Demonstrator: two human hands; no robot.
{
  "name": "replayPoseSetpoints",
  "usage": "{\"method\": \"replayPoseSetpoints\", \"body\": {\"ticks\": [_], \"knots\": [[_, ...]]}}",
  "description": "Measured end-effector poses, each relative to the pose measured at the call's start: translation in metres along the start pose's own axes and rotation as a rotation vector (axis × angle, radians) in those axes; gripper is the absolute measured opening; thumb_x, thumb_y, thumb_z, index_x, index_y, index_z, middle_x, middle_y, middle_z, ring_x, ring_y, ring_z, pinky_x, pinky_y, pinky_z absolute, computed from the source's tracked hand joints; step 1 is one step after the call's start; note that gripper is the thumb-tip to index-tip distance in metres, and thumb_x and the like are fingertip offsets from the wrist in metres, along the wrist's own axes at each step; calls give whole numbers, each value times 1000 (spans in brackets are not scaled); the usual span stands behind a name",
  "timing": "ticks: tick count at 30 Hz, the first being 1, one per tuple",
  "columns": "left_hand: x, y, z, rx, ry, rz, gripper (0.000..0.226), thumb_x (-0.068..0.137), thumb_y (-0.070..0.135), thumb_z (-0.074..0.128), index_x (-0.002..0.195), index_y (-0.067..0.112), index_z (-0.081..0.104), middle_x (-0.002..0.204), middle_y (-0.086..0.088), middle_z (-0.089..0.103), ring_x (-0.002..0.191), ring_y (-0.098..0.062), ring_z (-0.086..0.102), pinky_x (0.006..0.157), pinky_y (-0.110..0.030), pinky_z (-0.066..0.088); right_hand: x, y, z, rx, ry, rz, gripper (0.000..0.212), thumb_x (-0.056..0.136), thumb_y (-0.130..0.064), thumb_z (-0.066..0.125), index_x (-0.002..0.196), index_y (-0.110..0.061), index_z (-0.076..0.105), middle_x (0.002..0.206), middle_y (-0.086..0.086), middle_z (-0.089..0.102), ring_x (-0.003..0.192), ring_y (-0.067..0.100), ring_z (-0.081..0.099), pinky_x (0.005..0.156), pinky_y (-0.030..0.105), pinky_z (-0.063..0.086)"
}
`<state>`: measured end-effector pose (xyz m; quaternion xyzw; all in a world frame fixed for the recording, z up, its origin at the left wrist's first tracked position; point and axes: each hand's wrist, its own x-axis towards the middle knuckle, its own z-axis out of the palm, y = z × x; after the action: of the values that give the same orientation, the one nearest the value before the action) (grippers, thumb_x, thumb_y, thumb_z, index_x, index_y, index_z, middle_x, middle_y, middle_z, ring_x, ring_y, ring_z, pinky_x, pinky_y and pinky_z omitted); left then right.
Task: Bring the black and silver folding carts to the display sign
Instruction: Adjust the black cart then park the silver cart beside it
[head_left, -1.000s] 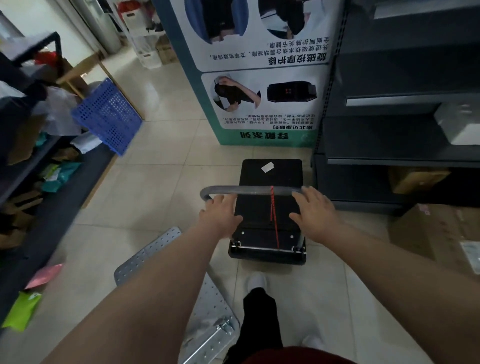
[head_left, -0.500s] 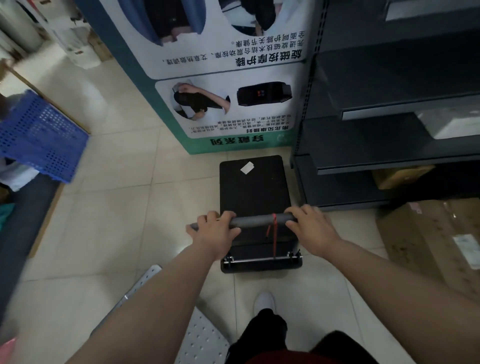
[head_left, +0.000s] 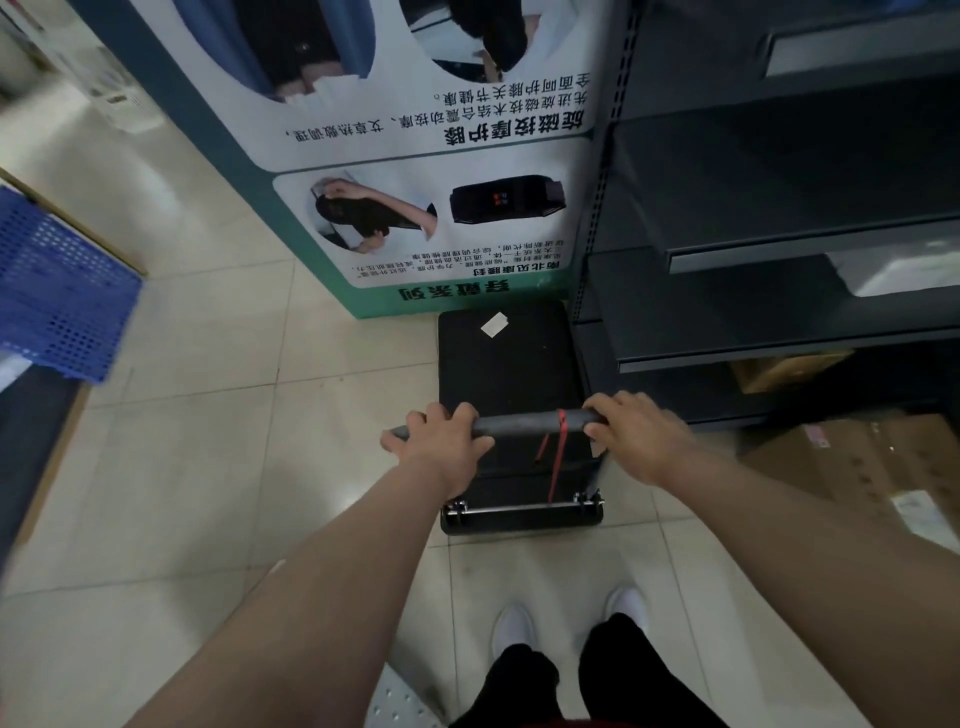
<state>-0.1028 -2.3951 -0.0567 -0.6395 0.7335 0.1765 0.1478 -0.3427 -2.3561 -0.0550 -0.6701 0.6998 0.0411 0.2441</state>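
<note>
Left hand (head_left: 441, 447) | right hand (head_left: 636, 434) | gripping black cart (head_left: 506, 374) handle (head_left: 524, 422)

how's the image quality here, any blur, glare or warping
Head view: motion blur smears the blue crate and left edge; the black cart and both hands, left and right, stay fairly sharp; wide-angle warp bends the shelving; dim lighting, soft floor glare, sign text appears mirrored.
</note>
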Motion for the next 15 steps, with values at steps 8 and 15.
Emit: {"method": "replayPoseSetpoints", "body": {"ticks": [8,15], "knots": [[14,24,-8,-3,3,-35,32,94,53,35,119,33,37,120,-7,42,111,-31,36,90,-58,28,16,17,-17,52,-35,22,32,98,-40,37,127,-29,43,123,3,50,118,23,41,90,42,39],[28,24,-12,-24,-10,-22,32,93,53,35,119,34,39,121,-8,42,112,-32,35,92,-60,25,26,15,-22,85,-37,47,31,98,-38,37,126,-27,44,123,3,51,116,23,42,90,42,41]]}}
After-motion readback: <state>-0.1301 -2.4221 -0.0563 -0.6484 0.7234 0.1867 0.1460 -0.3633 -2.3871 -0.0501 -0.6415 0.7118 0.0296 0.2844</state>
